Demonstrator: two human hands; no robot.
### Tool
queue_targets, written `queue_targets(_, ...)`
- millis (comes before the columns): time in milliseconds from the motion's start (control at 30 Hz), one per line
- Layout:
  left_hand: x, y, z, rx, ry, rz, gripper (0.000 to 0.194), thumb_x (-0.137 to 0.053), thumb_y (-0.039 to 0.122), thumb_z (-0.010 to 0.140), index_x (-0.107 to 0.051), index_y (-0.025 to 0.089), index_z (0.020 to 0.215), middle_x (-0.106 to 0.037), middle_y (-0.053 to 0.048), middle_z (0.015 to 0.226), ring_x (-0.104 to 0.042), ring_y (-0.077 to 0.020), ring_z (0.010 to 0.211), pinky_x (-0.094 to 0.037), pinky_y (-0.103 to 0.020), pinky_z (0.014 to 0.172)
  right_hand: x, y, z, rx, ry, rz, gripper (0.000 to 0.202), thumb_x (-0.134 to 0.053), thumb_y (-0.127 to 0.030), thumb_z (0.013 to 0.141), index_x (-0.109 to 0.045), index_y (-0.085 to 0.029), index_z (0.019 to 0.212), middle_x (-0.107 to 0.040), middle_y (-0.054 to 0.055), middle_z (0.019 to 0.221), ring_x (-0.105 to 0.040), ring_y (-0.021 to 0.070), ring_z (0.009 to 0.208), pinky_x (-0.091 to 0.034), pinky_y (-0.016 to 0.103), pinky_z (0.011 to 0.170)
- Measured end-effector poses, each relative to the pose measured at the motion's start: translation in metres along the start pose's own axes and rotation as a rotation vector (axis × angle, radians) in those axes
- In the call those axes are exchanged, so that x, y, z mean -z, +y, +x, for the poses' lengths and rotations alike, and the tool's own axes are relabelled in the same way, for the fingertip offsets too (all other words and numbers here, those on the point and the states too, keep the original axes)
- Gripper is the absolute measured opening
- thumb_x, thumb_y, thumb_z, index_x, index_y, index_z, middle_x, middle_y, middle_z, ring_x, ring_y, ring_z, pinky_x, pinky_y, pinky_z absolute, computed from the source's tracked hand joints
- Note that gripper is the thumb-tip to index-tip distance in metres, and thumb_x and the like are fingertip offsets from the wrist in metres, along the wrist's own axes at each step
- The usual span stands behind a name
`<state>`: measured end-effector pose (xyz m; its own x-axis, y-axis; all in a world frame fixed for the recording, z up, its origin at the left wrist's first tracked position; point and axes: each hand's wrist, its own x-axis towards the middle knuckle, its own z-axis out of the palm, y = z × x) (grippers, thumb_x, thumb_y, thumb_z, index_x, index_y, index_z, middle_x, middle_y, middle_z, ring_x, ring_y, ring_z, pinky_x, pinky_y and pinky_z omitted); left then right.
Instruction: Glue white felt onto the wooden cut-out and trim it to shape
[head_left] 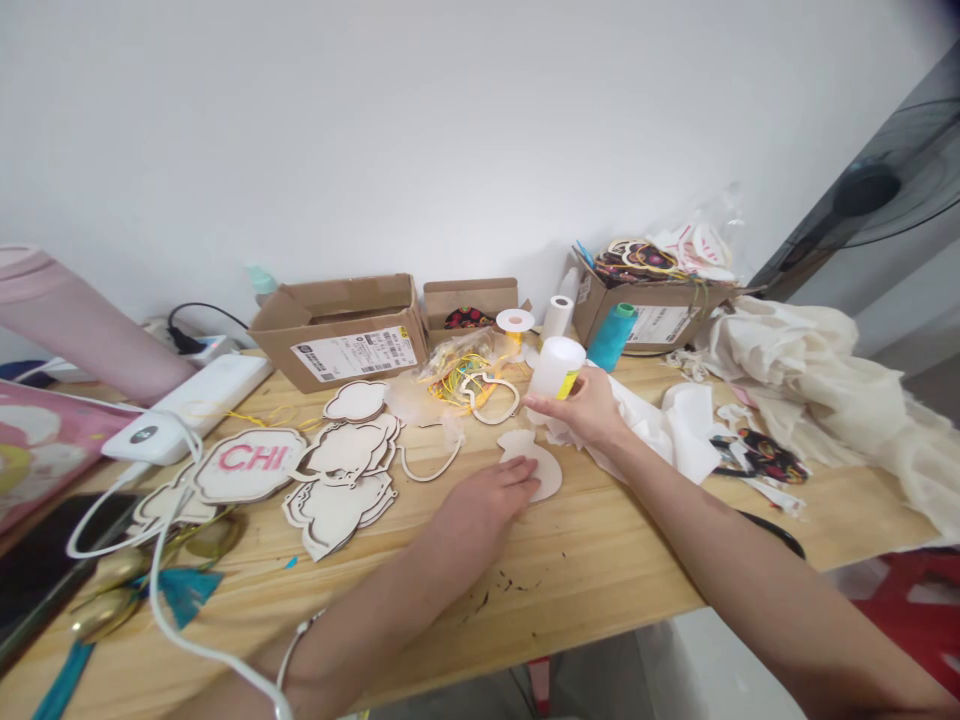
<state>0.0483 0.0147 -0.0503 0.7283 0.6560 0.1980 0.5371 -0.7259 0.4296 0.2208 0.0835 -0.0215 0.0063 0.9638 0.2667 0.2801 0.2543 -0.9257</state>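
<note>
Fingers wrapped round a white bottle point(556, 370) with a yellow label, my right hand point(589, 405) has it over the middle of the wooden table. My left hand point(499, 500) lies flat, its extended fingers resting on a pale gourd-shaped piece point(546, 470) on the tabletop. Just behind that piece is a thin gourd-shaped outline frame point(495, 400). White cloth or paper point(686, 430) spreads beneath and right of my right hand. A stack of pale wooden shapes point(345, 450) sits to the left of my left hand.
Cardboard boxes point(281, 345) stand along the wall, with a teal thread spool point(611, 338) near the right one. At left are a white power bank point(187, 405), its cable, a CHI plaque point(247, 465) and a dark tablet point(67, 560). Cream fabric point(810, 370) piles at right.
</note>
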Motion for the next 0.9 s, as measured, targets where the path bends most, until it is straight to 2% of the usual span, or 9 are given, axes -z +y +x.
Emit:
queue_targets(233, -0.0013, -0.0030, 0.0006, -0.023, 0.002, 0.003, 0.038, -0.037, 0.005, 0.080, -0.055, 0.012, 0.113, -0.051, -0.012, 0.125, -0.044, -0.0184, 0.119, -0.040, -0.035, 0.097, 0.0011, 0.0006, 0.0001, -0.011, -0.010, 0.006, 0.034, -0.075, -0.041, 0.047, -0.059, -0.014, 0.060, -0.063, 0.003, 0.060, -0.054, 0.0134, 0.052, -0.042, 0.024, 0.046)
queue_targets(500, -0.0002, -0.0013, -0.0003, 0.004, -0.015, -0.012, 0.037, -0.037, 0.008, 0.082, -0.055, 0.015, 0.114, -0.050, -0.009, 0.127, -0.042, -0.0174, 0.120, -0.038, -0.036, 0.099, 0.0045, 0.0049, 0.0006, -0.015, 0.002, 0.027, 0.035, -0.076, -0.039, 0.046, -0.060, -0.013, 0.062, -0.065, 0.004, 0.064, -0.056, 0.0150, 0.055, -0.044, 0.025, 0.048)
queue_targets(900, 0.0004, 0.0000, -0.0009, -0.002, -0.034, 0.031, 0.041, -0.036, 0.002, 0.079, -0.055, 0.012, 0.114, -0.050, -0.011, 0.127, -0.044, -0.0171, 0.119, -0.037, -0.034, 0.099, 0.0038, 0.0015, -0.0024, -0.074, -0.010, 0.029, 0.034, -0.076, -0.038, 0.046, -0.060, -0.013, 0.063, -0.065, 0.005, 0.062, -0.056, 0.0152, 0.052, -0.044, 0.025, 0.046)
